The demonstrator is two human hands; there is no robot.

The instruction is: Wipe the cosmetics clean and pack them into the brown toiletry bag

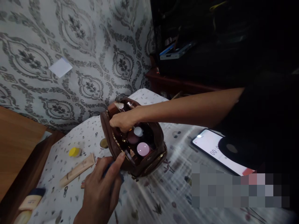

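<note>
A brown zip pouch (116,144) stands open on the patterned cloth, with round pink and white caps (143,148) showing inside. My right hand (122,120) reaches into its far side, fingers curled closed round something I cannot make out. My left hand (102,186) is at the pouch's near rim, pinching a thin dark pencil-like stick (129,156) whose tip points into the pouch.
A beige tube (77,170) and a yellow-capped item (74,152) lie left of the pouch. More tubes (30,202) sit at the lower left. A lit phone (217,149) lies to the right. A wooden edge (21,149) runs along the left.
</note>
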